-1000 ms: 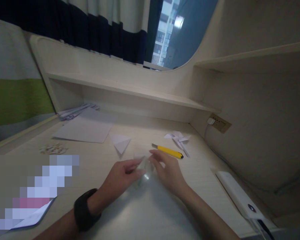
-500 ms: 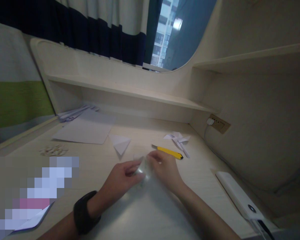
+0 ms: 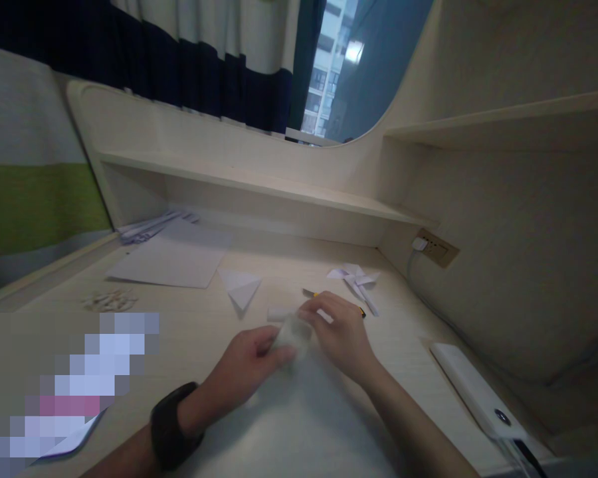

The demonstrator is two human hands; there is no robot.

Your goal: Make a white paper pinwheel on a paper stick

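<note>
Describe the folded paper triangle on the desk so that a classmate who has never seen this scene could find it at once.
Start at the pale wooden desk under the long shelf. Just right of the large flat white sheet lies the folded paper triangle, beyond the left hand. Unlike the flat sheet and the paper pinwheel farther right, it is a small white triangle pointing toward the person.

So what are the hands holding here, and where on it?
Both hands pinch a small whitish piece, probably folded paper: the left hand at its near left edge, the right hand at its far right edge. Blur hides finer detail.
</note>
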